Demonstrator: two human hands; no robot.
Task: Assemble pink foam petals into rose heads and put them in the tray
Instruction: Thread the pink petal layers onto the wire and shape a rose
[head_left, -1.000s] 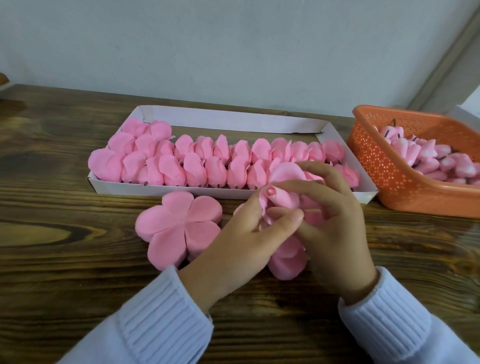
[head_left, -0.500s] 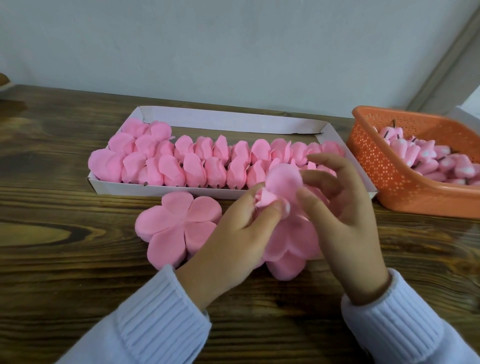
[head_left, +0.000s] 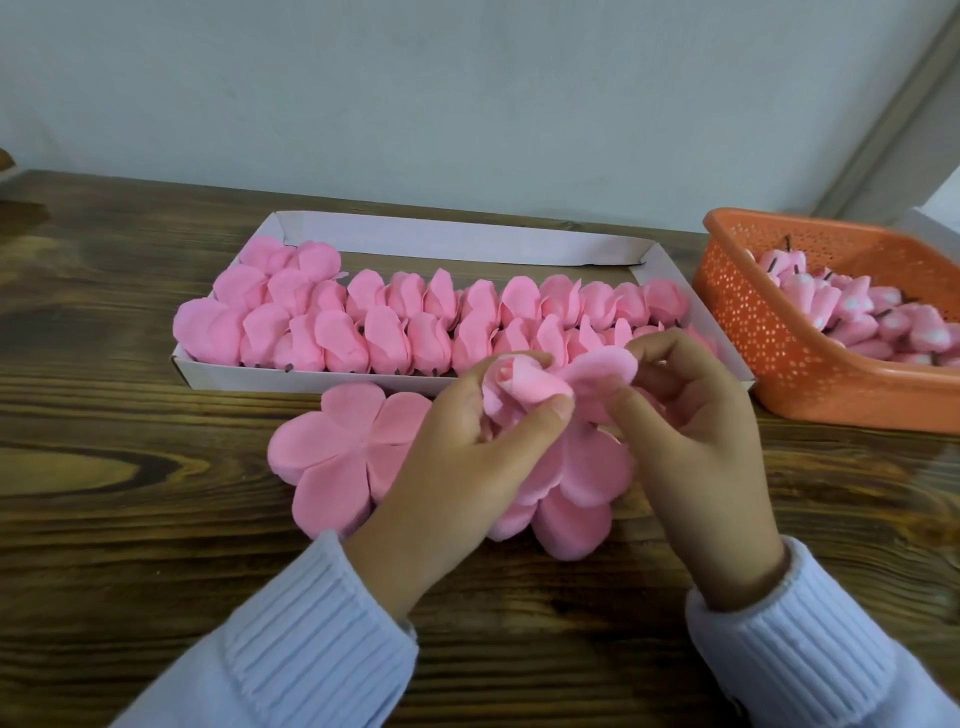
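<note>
The wooden table (head_left: 104, 519) carries everything; at its far side lies the white tray (head_left: 441, 236), and two rows of finished rose heads (head_left: 384, 332) fill nearly its whole length, while a strip along the back wall is bare; I judge therefore that much of the work is done, but not all. The orange basket (head_left: 753, 332), to the right of the tray, holds many small buds (head_left: 852, 312), so material for more roses is there; a flat petal piece (head_left: 337, 452) lies on the table just in front of the tray, untouched. The half-made rose (head_left: 524, 387) is held above the table, near the tray's front edge, not yet in it; the left hand (head_left: 457, 467) has thumb and fingers curled round its rolled centre; the right hand (head_left: 696, 441) pinches one raised petal (head_left: 602, 371) between thumb and fingers. The lower petals hang open, so the wrapping is left, then the placing.
</note>
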